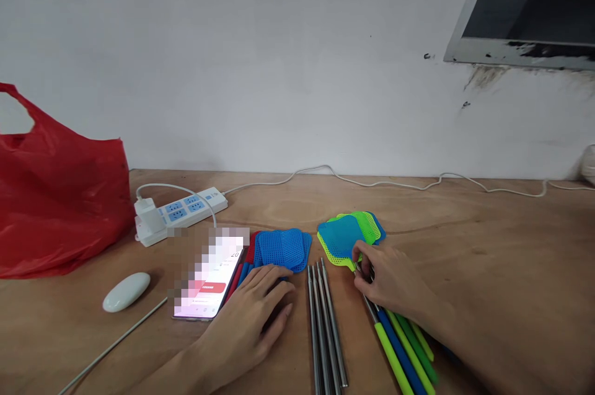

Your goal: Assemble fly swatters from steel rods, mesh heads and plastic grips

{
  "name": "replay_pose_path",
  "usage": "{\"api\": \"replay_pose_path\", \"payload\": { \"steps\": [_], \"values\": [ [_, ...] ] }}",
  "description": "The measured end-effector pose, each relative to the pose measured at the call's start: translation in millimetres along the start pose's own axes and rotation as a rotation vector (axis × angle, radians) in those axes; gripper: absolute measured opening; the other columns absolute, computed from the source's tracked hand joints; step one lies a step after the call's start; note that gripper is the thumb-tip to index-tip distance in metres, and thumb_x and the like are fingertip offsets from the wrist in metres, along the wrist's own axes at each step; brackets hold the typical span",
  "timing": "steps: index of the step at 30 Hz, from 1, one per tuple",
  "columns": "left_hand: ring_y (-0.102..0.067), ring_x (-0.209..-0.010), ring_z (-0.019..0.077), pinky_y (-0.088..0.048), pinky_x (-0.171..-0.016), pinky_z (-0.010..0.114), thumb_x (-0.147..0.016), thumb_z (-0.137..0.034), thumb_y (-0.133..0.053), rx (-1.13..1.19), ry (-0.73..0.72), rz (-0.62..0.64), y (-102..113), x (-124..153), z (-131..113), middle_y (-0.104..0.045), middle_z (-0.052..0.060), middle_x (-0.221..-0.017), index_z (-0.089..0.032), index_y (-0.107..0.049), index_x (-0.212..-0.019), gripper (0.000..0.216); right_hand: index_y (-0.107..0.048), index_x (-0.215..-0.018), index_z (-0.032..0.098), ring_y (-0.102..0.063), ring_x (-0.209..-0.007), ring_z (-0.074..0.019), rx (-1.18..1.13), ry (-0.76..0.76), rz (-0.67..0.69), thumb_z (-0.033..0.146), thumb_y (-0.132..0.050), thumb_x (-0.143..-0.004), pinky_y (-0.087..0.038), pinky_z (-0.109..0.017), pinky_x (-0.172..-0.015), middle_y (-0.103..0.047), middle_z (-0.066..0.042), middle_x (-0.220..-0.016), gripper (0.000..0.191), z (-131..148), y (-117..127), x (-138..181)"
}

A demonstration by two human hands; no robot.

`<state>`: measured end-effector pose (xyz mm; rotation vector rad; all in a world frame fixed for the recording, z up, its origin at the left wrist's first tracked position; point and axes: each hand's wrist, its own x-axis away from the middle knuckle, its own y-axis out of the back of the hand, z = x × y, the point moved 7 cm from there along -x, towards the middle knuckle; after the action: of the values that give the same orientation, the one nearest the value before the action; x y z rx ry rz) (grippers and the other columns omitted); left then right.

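Note:
My left hand (253, 314) lies flat on the wooden table (488, 246), fingers stretched over the lower ends of a stack of blue swatter heads (282, 248) with red ones under them. My right hand (393, 280) is curled, fingertips pinching at the neck of a pile of assembled fly swatters (346, 237) with blue, green and yellow heads; their coloured handles (404, 351) run under my wrist. Several bare metal rods (325, 327) lie between my two hands.
A phone (211, 286) with a lit screen lies left of my left hand. Behind it sit a white power strip (179, 212) and its cable (372, 181). A white oval object (126, 291) and a red plastic bag (56, 196) are at left.

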<state>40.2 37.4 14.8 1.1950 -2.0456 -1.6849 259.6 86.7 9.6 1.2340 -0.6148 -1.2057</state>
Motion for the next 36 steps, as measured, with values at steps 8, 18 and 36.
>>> {"api": "replay_pose_path", "payload": {
  "steps": [8,18,36],
  "values": [
    [-0.058,-0.112,0.0269,-0.049,-0.096,0.045,-0.097,-0.017,-0.043,-0.004,0.011,0.032,-1.9,0.3,0.6,-0.059,0.011,-0.122,-0.021,-0.059,-0.109,0.021,-0.042,-0.079,0.024,-0.038,-0.046,-0.0102,-0.598,-0.117,-0.068,0.017,-0.053,-0.063,-0.025,-0.023,-0.048,-0.040,0.011,-0.053,0.020,-16.3,1.7,-4.4],
    [-0.056,-0.113,0.0269,-0.048,-0.098,0.045,-0.097,-0.018,-0.043,0.008,0.018,0.006,-3.4,1.6,3.6,-0.058,0.009,-0.125,-0.023,-0.059,-0.110,0.020,-0.044,-0.075,0.024,-0.026,-0.034,-0.0046,-1.308,-0.440,-0.185,0.028,-0.063,-0.062,-0.017,-0.016,-0.034,-0.045,0.013,-0.045,0.024,-34.2,6.8,-5.6],
    [-0.049,-0.129,0.0295,-0.047,-0.103,0.048,-0.098,-0.021,-0.047,0.089,0.101,-0.141,11.3,5.6,7.7,-0.045,0.010,-0.144,-0.027,-0.047,-0.131,0.034,-0.046,-0.084,0.023,-0.029,-0.023,-0.0027,-1.591,-0.278,0.233,0.040,-0.070,-0.073,-0.017,-0.015,-0.028,-0.059,0.009,-0.049,0.032,7.5,-20.8,-4.6]
  ]
}}
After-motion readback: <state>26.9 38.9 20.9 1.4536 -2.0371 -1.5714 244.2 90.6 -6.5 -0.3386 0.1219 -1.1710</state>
